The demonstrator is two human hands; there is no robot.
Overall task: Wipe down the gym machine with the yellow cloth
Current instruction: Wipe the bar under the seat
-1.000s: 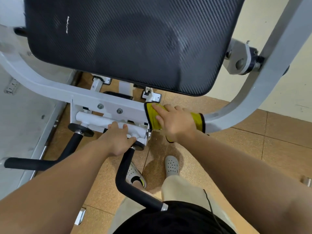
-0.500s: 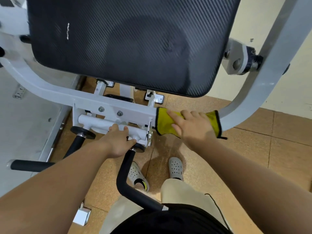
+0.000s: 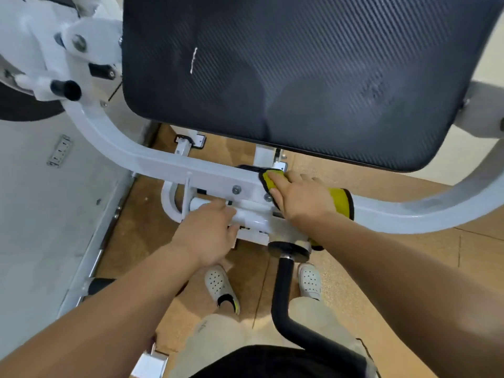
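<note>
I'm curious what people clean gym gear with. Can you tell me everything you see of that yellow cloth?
The yellow cloth looks like soft fabric, bright yellow with a dark stitched edge. It lies draped over the white frame bar below the black pad, mostly hidden under the right hand, which presses it flat. One corner shows ahead of the hand, a strip behind it. The left hand grips a white tube nearby, apart from it.
</note>
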